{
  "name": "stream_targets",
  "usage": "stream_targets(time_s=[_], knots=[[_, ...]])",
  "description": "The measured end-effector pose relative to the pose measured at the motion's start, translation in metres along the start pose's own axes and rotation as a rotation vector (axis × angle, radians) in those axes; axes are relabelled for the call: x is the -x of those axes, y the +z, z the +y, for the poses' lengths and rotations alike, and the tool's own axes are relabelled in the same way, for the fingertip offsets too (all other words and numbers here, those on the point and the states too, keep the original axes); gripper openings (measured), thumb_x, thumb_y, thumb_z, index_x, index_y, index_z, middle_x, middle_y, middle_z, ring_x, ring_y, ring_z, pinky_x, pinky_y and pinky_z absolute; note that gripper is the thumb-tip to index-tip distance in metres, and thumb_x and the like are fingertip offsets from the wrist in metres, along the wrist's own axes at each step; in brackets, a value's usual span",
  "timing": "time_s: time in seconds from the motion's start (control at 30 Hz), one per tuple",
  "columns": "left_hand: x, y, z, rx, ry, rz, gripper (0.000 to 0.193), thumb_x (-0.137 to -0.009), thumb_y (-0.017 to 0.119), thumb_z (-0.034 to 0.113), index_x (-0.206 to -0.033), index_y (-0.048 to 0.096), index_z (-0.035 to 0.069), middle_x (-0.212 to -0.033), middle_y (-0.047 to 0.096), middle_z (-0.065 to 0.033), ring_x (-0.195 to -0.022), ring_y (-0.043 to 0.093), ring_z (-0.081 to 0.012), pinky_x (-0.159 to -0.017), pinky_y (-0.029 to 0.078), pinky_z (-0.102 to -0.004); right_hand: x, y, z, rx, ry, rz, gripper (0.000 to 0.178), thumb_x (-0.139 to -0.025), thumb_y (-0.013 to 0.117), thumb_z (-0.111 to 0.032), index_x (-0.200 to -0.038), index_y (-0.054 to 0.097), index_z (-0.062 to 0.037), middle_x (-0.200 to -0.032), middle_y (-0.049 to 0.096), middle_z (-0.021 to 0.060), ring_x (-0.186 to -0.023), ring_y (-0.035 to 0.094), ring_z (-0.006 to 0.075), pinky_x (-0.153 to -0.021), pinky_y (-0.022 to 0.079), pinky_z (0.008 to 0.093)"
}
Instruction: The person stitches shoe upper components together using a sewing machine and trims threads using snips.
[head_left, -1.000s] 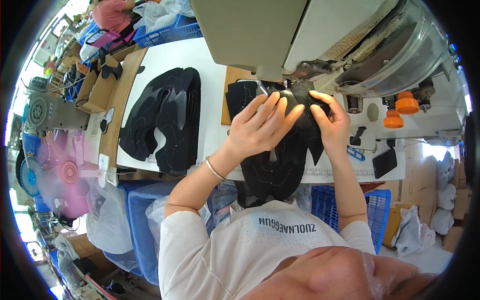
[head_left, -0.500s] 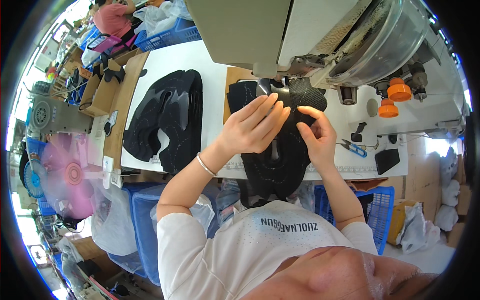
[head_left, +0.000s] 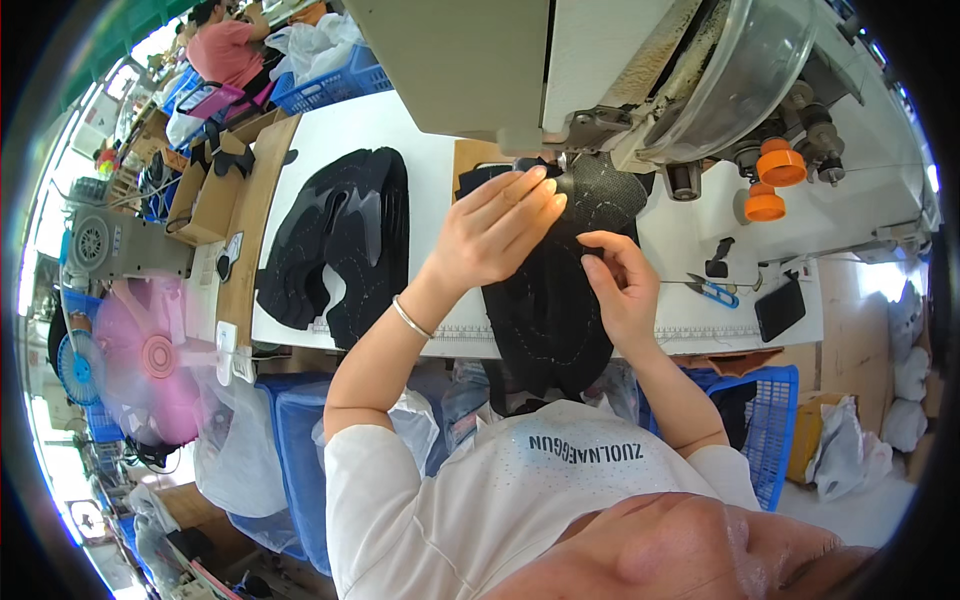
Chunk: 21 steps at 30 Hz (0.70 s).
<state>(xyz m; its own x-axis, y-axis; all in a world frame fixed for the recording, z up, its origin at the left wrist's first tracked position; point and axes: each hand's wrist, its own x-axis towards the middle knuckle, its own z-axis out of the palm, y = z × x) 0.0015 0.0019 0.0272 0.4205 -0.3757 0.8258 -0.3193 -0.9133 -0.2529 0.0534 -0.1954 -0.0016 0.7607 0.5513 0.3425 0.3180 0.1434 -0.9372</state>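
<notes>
A black shoe upper [head_left: 552,335] with pale stitch lines lies under the sewing machine head [head_left: 470,70] and hangs over the table's front edge toward my shirt. Its mesh part [head_left: 608,198] shows beyond my fingers. My left hand [head_left: 495,232] is at the upper's left side by the stitching spot, fingers straight and close together, thumb hidden beneath; it appears to grip the material. On the right side, my right hand [head_left: 625,292] has thumb and index finger nearly meeting at the upper's edge, the other fingers curled. The needle is hidden.
A stack of black uppers [head_left: 375,230] lies to the left on the white table [head_left: 430,130]. Blue-handled snips [head_left: 718,292] and a black rectangular piece [head_left: 780,308] lie at right. A pink fan [head_left: 158,355] and blue crates [head_left: 770,430] flank the table. Another person [head_left: 222,50] sits far left.
My right thumb and index finger have drawn closer together, slightly nearer my left hand. My left fingers have closed up a little at the stitching spot. The whole view has shifted slightly.
</notes>
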Motion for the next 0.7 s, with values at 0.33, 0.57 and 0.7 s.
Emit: stream_targets(time_s=[0.33,0.57,0.7], knots=[[-0.001,0.003,-0.017,0.127,-0.050,-0.003,0.035,-0.065,0.072,0.001,-0.099,0.071,0.002,-0.102,0.069,-0.0093,-0.100,0.068,-0.0261,-0.084,0.057,-0.0360,-0.011,0.010,0.001,-0.025,-0.035,0.041,0.015,-0.093,0.061,-0.002,-0.107,0.067,-0.0033,-0.073,0.049,-0.0074,-0.061,0.037,-0.0009,-0.055,0.030,0.0171],[-0.005,0.001,-0.027,0.232,-0.204,-0.070,0.029,-0.070,0.069,0.004,-0.100,0.070,0.004,-0.104,0.069,-0.0093,-0.091,0.067,-0.0256,-0.082,0.054,-0.0366,-0.036,0.012,0.001,-0.004,-0.062,0.067,0.014,-0.094,0.059,-0.002,-0.105,0.067,-0.0013,-0.079,0.058,-0.0059,-0.063,0.042,-0.0013,-0.056,0.034,0.0163],[-0.002,0.009,-0.025,0.432,-0.572,-0.004,0.014,-0.080,0.067,0.009,-0.092,0.071,0.003,-0.096,0.070,-0.0126,-0.087,0.067,-0.0249,-0.075,0.051,-0.0343,-0.047,0.011,-0.002,0.046,-0.039,0.075,0.015,-0.093,0.060,-0.003,-0.106,0.067,-0.0030,-0.076,0.060,-0.0049,-0.063,0.046,-0.0008,-0.057,0.037,0.0171]])
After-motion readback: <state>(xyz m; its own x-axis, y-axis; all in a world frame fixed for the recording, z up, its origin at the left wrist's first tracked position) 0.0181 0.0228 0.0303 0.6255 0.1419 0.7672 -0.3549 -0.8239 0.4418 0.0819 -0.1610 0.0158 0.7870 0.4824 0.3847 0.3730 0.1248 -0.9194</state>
